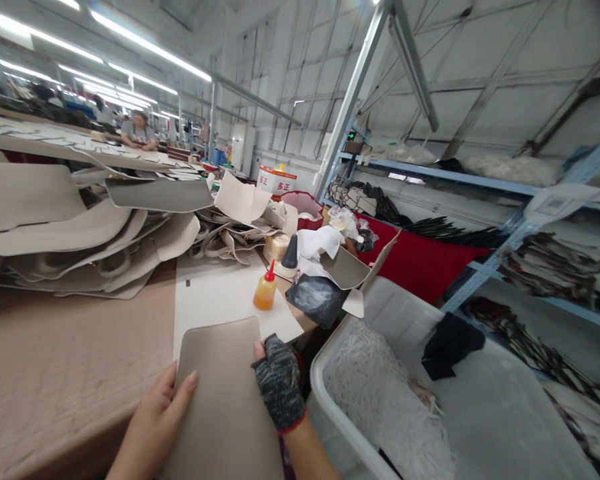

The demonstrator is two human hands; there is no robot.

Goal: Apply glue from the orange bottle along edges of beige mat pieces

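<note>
Close above both hands [161, 408], the head camera faces forward and down. It looks across the tabletop [70, 347] from its near edge

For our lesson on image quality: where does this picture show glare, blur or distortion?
In the head view, ceiling lights burn out to white; in the head view, the far-left background looks soft; in the head view, the bin seems stretched rightward, while the beige panel looks evenly lit.
</note>
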